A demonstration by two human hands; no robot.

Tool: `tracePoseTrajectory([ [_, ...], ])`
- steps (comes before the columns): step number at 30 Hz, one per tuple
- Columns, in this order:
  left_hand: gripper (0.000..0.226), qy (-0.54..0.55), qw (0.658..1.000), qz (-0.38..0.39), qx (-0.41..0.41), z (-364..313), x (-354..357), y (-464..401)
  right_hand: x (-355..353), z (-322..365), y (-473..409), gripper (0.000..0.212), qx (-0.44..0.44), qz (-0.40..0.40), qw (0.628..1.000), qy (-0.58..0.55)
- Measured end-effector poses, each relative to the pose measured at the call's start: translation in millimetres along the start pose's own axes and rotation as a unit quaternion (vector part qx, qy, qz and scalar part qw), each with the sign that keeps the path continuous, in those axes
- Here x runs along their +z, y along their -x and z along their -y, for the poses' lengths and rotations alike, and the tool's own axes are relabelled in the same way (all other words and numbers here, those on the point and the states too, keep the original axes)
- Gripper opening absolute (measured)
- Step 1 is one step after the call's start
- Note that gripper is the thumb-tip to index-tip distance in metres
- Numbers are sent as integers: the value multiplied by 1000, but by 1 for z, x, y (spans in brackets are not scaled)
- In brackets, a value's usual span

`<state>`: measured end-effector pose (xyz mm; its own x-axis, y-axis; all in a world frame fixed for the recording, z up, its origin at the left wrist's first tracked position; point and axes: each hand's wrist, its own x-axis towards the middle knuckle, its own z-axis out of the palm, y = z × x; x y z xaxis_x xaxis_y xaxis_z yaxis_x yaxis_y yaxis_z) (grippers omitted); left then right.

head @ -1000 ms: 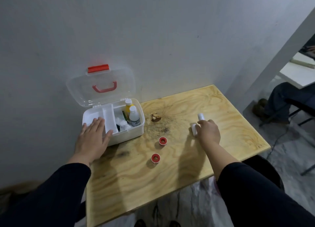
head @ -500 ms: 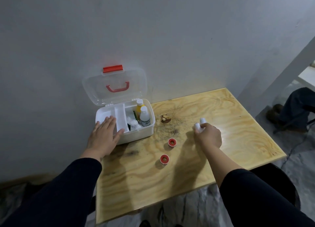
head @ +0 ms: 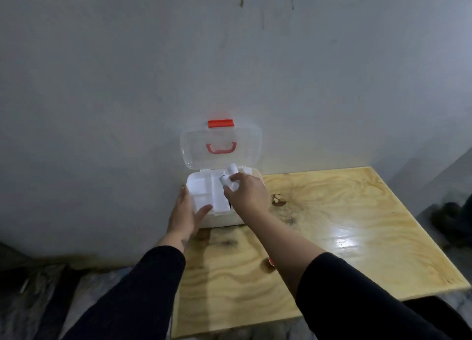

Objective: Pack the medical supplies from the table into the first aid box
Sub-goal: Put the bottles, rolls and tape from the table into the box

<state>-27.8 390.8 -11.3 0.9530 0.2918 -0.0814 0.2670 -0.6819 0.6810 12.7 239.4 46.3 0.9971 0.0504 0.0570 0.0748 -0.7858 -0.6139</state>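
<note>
The white first aid box (head: pixel 222 219) stands at the table's far left against the wall, its clear lid (head: pixel 194 145) with a red handle and latch standing open. My left hand (head: pixel 185 213) rests flat against the box's front left corner. My right hand (head: pixel 246 193) is over the box's right compartment, closed around two small white bottles (head: pixel 228 181) whose tops stick out past my fingers. The white divider tray (head: pixel 201 189) fills the box's left part. The bottles inside the box are mostly hidden by my right hand.
The wooden table (head: pixel 332 237) stretches right and toward me. A dark knot (head: pixel 278 200) marks the wood right of the box. A sliver of red cap (head: pixel 271 260) shows beside my right forearm. The grey wall stands right behind the box.
My right hand picked up the two white bottles from the table's middle and carried them left over the box. The view swung left. My left hand stayed on the box.
</note>
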Motion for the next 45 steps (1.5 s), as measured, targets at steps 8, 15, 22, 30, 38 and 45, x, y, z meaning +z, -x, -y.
tracePoseTrajectory([
  [8, 96, 75, 997, 25, -11, 14, -1, -4, 34, 36, -20, 37, -50, 46, 996, 56],
  [15, 86, 71, 997, 14, -15, 16, -3, -4, 45, 35, -15, 34, -61, 133, 978, 147],
  [22, 81, 134, 989, 40, -38, 17, -7, -1, 45, 36, -28, 32, -25, 113, 981, 153],
  [30, 86, 104, 994, 32, -10, 17, -6, -4, 54, 36, -40, 46, -26, 123, 970, 209],
  [38, 93, 14, 998, 48, -26, 19, -9, -4, 12, 17, -30, 28, -23, 49, 998, 13],
  [45, 94, 7, 999, 48, -13, 21, -9, -3, -23, -79, 20, 27, 62, -12, 998, 23],
])
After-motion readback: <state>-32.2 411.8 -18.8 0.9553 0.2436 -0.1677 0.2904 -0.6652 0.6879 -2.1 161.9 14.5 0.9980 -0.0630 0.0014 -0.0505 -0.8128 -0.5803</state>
